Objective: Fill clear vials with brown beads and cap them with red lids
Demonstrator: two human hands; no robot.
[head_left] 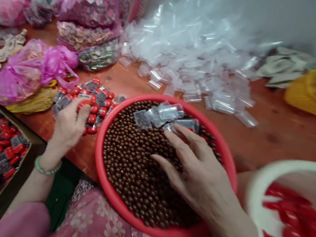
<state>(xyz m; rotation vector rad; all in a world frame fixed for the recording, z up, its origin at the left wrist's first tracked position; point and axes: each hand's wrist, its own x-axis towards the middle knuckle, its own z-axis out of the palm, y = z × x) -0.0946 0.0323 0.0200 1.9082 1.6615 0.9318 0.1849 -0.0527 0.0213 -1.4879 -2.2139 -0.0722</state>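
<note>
Red basin: a red plastic basin (102,146) seemed to rest on the person's lap by the worktop's front edge, heaped with glossy brown balls (134,166), with small clear sachets (158,114) lying on top near its far rim.

Right hand: the right hand (194,174) was open, fingers spread and lying over the balls, just beside the sachets; it gripped nothing that showed.

Left hand: the left hand (68,128) was curled over a pile of red-topped packets (95,106) on the worktop (290,128); whether it had hold of one, I could not tell.

Handling: a flat, light hand seemed best, since the balls looked ready to roll.

Rest: a cardboard box (20,170) of similar packets stood at the near left corner; a blurred white basin (255,193) of red pieces sat at right; a heap of clear bags (190,49) lay along the far side.
</note>
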